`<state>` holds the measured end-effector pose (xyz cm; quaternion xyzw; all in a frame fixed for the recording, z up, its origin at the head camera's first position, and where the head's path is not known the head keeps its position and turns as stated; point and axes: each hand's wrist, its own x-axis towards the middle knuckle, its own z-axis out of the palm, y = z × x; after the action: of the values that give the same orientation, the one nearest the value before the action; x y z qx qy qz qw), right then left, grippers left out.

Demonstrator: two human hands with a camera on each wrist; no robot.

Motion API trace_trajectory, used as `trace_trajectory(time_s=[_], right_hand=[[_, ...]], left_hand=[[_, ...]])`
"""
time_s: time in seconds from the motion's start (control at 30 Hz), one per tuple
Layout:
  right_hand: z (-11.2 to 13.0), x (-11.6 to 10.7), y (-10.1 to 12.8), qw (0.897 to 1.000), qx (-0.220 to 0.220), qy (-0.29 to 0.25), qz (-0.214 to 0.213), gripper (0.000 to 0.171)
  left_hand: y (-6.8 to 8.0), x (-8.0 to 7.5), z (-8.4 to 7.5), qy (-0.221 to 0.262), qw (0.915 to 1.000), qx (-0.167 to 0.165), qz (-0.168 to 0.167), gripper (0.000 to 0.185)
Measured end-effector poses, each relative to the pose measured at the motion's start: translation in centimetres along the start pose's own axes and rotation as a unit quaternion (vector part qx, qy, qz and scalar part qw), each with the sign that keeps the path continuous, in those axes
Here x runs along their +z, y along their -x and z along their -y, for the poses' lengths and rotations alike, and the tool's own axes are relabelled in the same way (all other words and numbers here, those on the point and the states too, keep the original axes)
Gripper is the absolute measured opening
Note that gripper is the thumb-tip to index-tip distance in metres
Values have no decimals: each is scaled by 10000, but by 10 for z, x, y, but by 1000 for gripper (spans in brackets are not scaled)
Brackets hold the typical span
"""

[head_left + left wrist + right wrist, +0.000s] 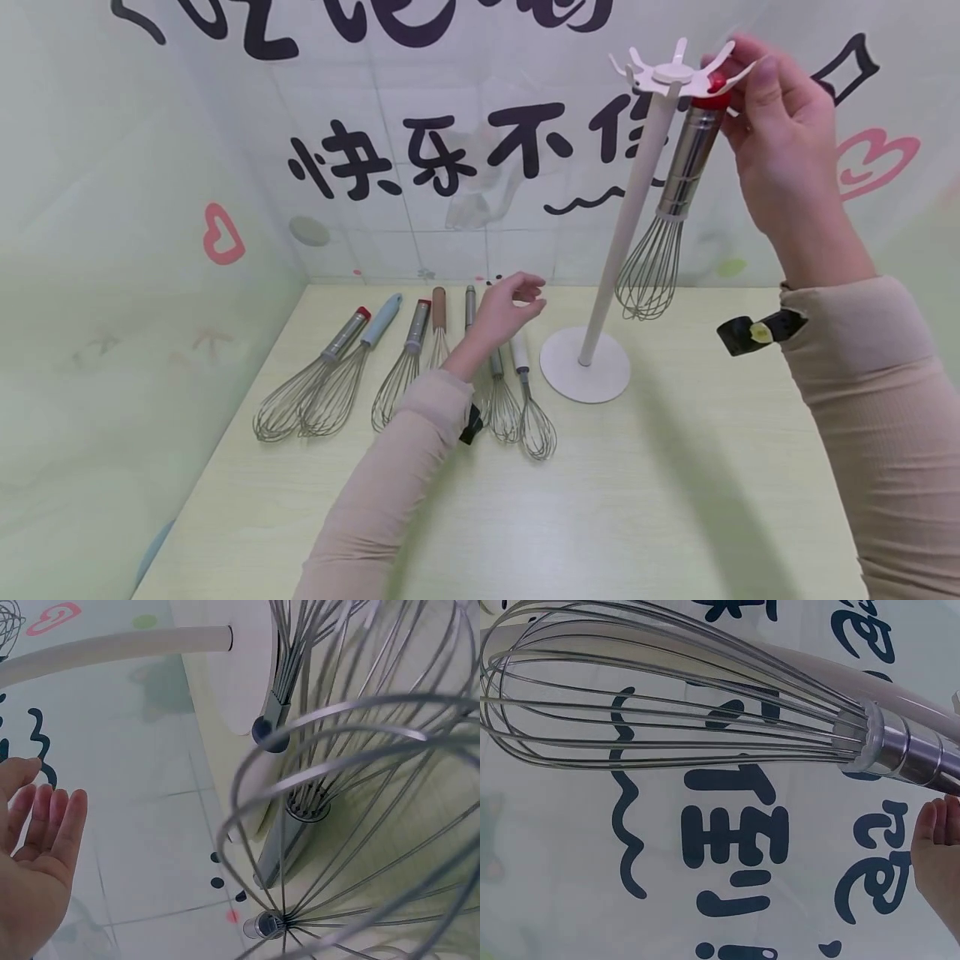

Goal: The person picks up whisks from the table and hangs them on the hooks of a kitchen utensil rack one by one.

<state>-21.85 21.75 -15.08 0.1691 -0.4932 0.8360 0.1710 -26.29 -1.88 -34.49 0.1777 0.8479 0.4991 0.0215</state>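
Observation:
My right hand pinches the red end of a steel-handled whisk at one arm of the white rack stand. The whisk hangs with its wires downward beside the pole. Whether its loop sits on the arm, I cannot tell. In the right wrist view, the steel handle runs toward my fingers at the right edge. My left hand hovers with loosely bent fingers above the whisks left of the stand. Nothing is in it in the left wrist view, where the palm shows.
Several whisks lie in a row on the pale table, among them a blue-handled one, a brown-handled one and a white-handled one. The stand's round base is right of them. A printed curtain hangs behind.

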Motion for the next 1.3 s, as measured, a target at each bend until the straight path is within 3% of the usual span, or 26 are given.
trace_trajectory(time_s=[0.23, 0.67, 1.0, 1.3], right_hand=[[0, 1, -3, 9970, 287, -719, 24, 36], [-2, -4, -10, 9807, 710, -1799, 286, 38], [-3, -4, -11, 9742, 710, -2104, 399, 33], [-2, -5, -10, 9778, 582, -1987, 324, 33]], left_hand=[[3, 3, 11, -172, 9997, -161, 68, 32], [7, 9, 24, -290, 9982, -476, 215, 36], [7, 16, 34, -391, 9971, -622, 173, 37], [9, 17, 42, -467, 9947, -890, 205, 39]])
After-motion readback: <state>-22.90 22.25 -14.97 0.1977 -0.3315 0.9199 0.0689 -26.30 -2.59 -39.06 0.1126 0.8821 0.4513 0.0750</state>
